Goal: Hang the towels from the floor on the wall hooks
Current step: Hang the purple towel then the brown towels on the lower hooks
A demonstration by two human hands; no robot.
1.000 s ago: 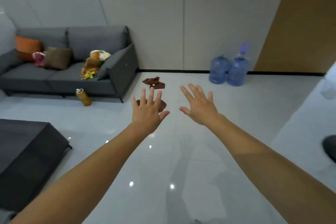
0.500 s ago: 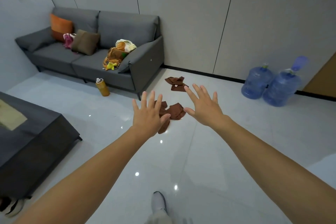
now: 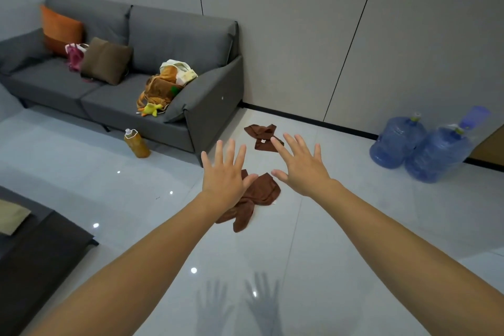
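Left hand [image 3: 222, 183], right hand [image 3: 302, 172] above towels [image 3: 263, 194]

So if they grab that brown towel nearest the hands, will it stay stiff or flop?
Probably flop: the nearer brown towel lies crumpled in soft folds. It looks thin, so likely light. On the glossy floor it may slide rather than roll.

Both arms reach forward above the glossy floor [image 3: 327, 240]. The left hand [image 3: 222, 180] and right hand [image 3: 302, 169] hold nothing, fingers [image 3: 231, 150] spread. The near towel [image 3: 261, 194], brown and crumpled, lies partly hidden behind the left hand. The far towel [image 3: 260, 135] lies near the grey sofa [image 3: 177, 43]. Two blue water jugs [image 3: 395, 142] stand by the wall.
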